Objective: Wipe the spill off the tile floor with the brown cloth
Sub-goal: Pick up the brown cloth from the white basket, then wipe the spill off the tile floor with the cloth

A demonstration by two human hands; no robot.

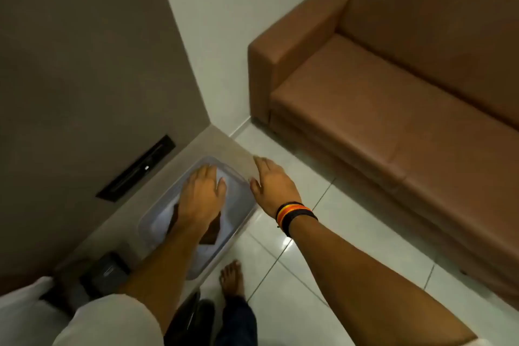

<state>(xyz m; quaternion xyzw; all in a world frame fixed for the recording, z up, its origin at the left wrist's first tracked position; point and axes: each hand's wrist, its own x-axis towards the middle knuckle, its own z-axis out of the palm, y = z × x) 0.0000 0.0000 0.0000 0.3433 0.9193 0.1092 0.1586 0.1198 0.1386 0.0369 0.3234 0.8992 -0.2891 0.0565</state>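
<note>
A clear plastic tub [241, 180] sits on a low beige ledge [213, 143] against the brown wall. Inside it lies the brown cloth [210, 234], mostly hidden under my left forearm. My left hand [202, 196] is down in the tub over the cloth, palm down, fingers together; I cannot tell whether it grips anything. My right hand [273, 184] hovers at the tub's right rim, fingers spread, holding nothing. The white tile floor [323, 247] is glossy; no spill shows on it.
A brown sofa [393, 93] fills the right side. A black slot [136, 168] is set in the brown wall. A dark object [106, 275] stands on the ledge near me. My bare foot [231, 279] is on the tiles by the ledge.
</note>
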